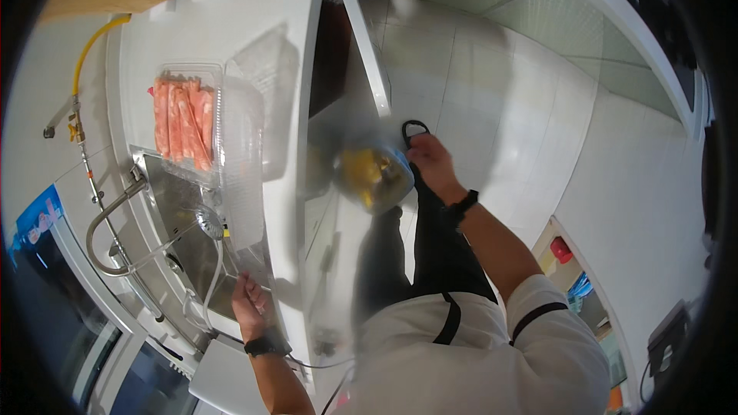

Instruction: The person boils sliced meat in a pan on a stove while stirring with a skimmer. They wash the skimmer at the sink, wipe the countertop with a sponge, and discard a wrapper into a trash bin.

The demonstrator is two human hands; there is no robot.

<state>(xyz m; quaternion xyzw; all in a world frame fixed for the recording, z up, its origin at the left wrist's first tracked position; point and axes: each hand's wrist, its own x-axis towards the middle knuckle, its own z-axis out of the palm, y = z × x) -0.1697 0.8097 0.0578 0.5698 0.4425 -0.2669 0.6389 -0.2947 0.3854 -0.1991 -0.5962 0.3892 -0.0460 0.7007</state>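
Observation:
My left hand [251, 302] is over the front edge of the sink, its fingers curled, near the lower end of clear plastic [245, 207]. Whether it pinches that plastic is unclear. Beside the plastic, a clear tray [218, 121] holds several pink-and-white rolls of thinly sliced meat [181, 121]; it sits partly over the sink. Low in front of my legs is a blurred, see-through bag or container [372, 178] with yellow contents. My right hand [429, 164] has bent fingers close to its bluish rim; the picture does not settle whether they grip it.
A metal sink [216, 282] with a curved tap [101, 236] and a shower-type spray head [209, 223] lies left. A yellow gas hose [86, 49] runs up the wall. An open cabinet door [363, 40] juts over the tiled floor [461, 86]. Cables hang near the counter's lower end.

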